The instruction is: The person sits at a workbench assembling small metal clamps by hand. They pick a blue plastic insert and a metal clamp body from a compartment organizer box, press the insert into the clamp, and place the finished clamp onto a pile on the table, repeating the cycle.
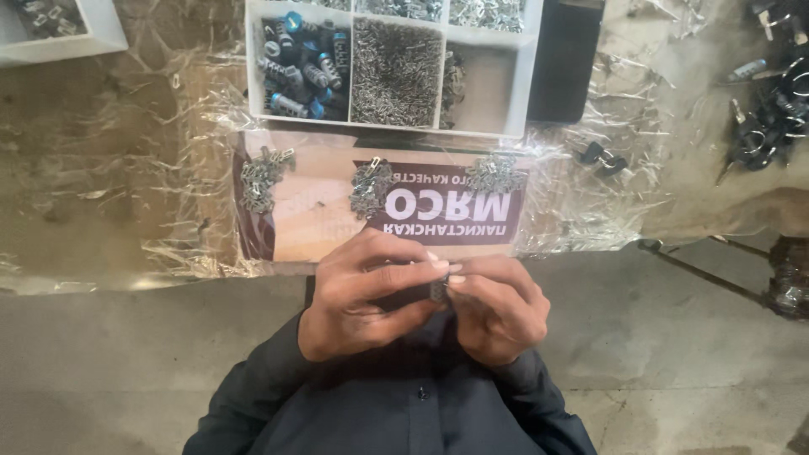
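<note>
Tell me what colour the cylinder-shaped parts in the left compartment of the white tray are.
Blue and silvery grey cylinder-shaped parts, seen in the head view, in the white tray.

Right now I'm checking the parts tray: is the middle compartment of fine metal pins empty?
No, the middle compartment of the white tray is packed full of fine metal pins.

Left grip (362, 295), right grip (497, 307) meet at chest, fingertips seemingly pinched together.

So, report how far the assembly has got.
Done, apparently: three small piles of metal pieces on the printed board. In hand: left hand and right hand pinch one small dark part together. Left: the tray is full of pins and blue-tipped cylinders.
</note>
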The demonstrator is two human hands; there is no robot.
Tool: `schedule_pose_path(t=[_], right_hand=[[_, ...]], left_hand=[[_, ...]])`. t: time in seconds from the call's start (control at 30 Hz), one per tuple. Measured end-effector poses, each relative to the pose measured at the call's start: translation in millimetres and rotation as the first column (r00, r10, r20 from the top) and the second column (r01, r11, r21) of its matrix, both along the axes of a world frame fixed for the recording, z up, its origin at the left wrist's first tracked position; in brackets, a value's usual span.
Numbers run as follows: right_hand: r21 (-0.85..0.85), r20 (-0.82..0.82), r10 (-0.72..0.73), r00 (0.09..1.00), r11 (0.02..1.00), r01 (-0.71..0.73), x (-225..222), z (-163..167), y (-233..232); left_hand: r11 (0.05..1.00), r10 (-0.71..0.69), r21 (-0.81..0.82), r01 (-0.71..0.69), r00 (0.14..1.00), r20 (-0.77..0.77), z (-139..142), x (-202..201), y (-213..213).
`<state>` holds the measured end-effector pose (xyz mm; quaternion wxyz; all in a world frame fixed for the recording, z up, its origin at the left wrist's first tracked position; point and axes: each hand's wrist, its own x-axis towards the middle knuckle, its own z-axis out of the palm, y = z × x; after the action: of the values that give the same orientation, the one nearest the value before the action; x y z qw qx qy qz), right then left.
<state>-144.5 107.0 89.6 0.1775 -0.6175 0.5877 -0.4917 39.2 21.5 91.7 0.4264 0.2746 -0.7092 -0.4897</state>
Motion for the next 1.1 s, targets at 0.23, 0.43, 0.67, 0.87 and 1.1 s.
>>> schedule_pose_path(t=[0.23, 0.43, 0.67, 0.87, 1.1], right_hand=[[-0.028, -0.023, -0.006, 1.000, 1.000, 0.005, -7.6, 2.2, -4.9], [0.140, 0.209, 0.070, 0.975, 0.985, -0.101, -20.9, 0.6, -1.8], [0.365, 0.856, -0.084, 0.510, 0.797, -0.481, -46.6, -0.8, -4.3], [0.146, -0.455, -0.170, 0.874, 0.954, 0.262, -31.6, -10.6, -1.7], [0.199, -0.535, -0.096, 0.839, 0.951, 0.236, -27.7, -22.5, -7.1]], left_hand=[[1.000, -0.025, -0.015, 0.025, 1.000, 0.012, -1.4, -8.3, -3.1], [1.000, -0.029, 0.008, 0.028, 0.999, 0.041, -2.6, -15.9, -4.6], [0.990, -0.137, -0.019, 0.137, 0.990, -0.011, -6.8, -19.0, -10.3], [0.992, -0.119, 0.035, 0.123, 0.989, -0.092, -9.7, -16.0, -15.3], [0.999, -0.028, 0.018, 0.028, 0.999, -0.029, -15.9, -11.7, -24.9]])
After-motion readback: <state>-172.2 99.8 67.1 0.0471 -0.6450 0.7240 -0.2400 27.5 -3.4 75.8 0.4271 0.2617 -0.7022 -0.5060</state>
